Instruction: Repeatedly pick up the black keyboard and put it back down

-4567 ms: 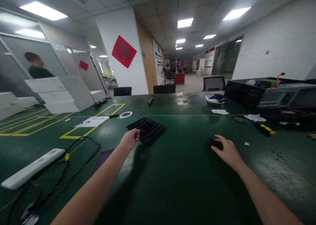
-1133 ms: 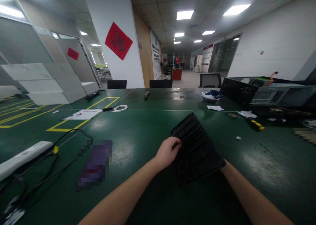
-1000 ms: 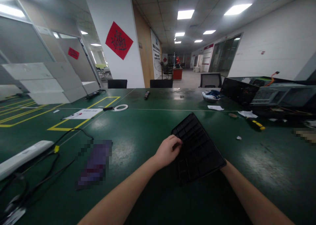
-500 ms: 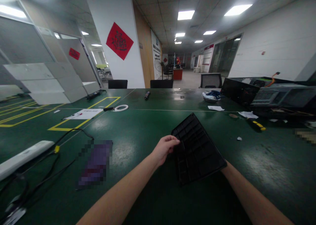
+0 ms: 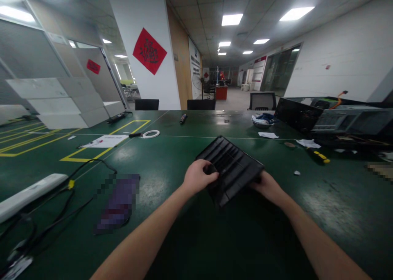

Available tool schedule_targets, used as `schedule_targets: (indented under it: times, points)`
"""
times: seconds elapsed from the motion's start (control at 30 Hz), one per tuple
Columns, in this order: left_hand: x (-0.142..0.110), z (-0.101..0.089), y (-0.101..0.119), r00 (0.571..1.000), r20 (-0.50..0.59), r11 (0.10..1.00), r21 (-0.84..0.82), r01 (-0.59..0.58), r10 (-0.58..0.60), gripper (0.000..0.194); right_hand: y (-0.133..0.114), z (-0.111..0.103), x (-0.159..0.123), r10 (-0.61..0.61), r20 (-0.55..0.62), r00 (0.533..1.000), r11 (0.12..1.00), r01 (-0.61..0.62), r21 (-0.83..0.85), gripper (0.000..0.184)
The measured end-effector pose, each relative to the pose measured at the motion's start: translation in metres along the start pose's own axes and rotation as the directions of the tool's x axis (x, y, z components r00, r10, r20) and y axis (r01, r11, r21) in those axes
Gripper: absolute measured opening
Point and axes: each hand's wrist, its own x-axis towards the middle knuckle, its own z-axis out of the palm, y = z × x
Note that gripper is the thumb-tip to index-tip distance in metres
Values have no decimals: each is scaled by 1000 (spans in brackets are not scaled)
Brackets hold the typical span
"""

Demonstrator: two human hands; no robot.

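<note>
A black plastic tray [image 5: 235, 171] with rows of ridges or dividers is held tilted above the green table, over the middle. My left hand [image 5: 201, 175] curls at its left side, the thumb bent in against the fingers on the tray's edge. Whether a small piece is between those fingers is hidden. Gripping the right edge is my right hand [image 5: 267, 186], with its fingers mostly out of sight beneath the tray.
On the left lie a white power strip [image 5: 33, 196], black cables and a blurred purple item [image 5: 119, 204]. Farther back are a tape roll [image 5: 151, 134] and paper [image 5: 106, 141]. To the right are a yellow-black tool [image 5: 319, 155], a bowl [image 5: 263, 120] and an opened computer case [image 5: 344, 118].
The tray has turned and tipped, its ridges now running differently, and shifted slightly left and up. My right hand has come into view at its right edge; the left has closed on its side.
</note>
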Motion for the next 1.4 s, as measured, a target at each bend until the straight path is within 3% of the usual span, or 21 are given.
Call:
schedule_targets:
  times: [0.1, 0.17, 0.23, 0.33, 0.47, 0.57, 0.67, 0.73, 0.8, 0.9, 1.0, 1.1, 1.2, 1.3, 1.4]
  points:
    - [27, -32, -35, 948, -103, 940, 137, 314, -301, 40, 14, -22, 2, 174, -230, 958, 929, -237, -283, 55]
    - [45, -56, -66, 871, -157, 830, 266, 491, -465, 44, 22, -30, 3, 228, -351, 908, 837, -367, -406, 55]
    - [57, -76, -97, 788, -216, 706, 354, 614, -577, 49, 25, -32, 4, 234, -381, 895, 780, -406, -476, 54]
    - [61, -93, -138, 705, -268, 589, 401, 701, -657, 52, 25, -27, 5, 222, -351, 910, 754, -388, -530, 54]
    - [58, -99, -164, 673, -265, 552, 409, 727, -690, 50, 23, -25, 6, 224, -328, 918, 771, -373, -516, 55]
    - [60, -103, -158, 727, -283, 598, 425, 679, -625, 43, 22, -26, 6, 221, -334, 917, 771, -373, -516, 54]
    - [51, -100, -134, 834, -257, 705, 447, 551, -488, 37, 21, -26, 5, 232, -334, 913, 771, -382, -509, 54]
    - [32, -87, -114, 915, -140, 822, 404, 401, -377, 44, 20, -26, 5, 238, -328, 914, 777, -382, -501, 54]
    - [3, -68, -96, 975, 20, 948, 236, 212, -223, 52, 19, -26, 5, 250, -324, 913, 783, -387, -487, 54]
    - [-39, -38, -76, 982, 186, 999, 18, 38, -41, 55, 19, -26, 4, 263, -320, 910, 782, -395, -482, 55]
    - [-57, -28, -66, 978, 206, 999, 31, -25, 18, 46, 19, -27, 3, 256, -316, 913, 781, -388, -490, 55]
    - [-56, -36, -65, 991, 121, 980, 197, 25, -49, 36, 20, -27, 3, 273, -310, 911, 783, -397, -479, 55]
    - [-54, -45, -68, 980, 158, 955, 288, 73, -122, 22, 20, -27, 3, 279, -302, 912, 778, -399, -485, 56]
    - [-55, -46, -71, 966, 207, 975, 192, 111, -151, 18, 19, -27, 4, 289, -293, 911, 772, -403, -491, 56]
    - [-48, -48, -74, 964, 135, 967, -85, 242, -230, 11, 18, -27, 5, 305, -296, 905, 770, -417, -483, 56]
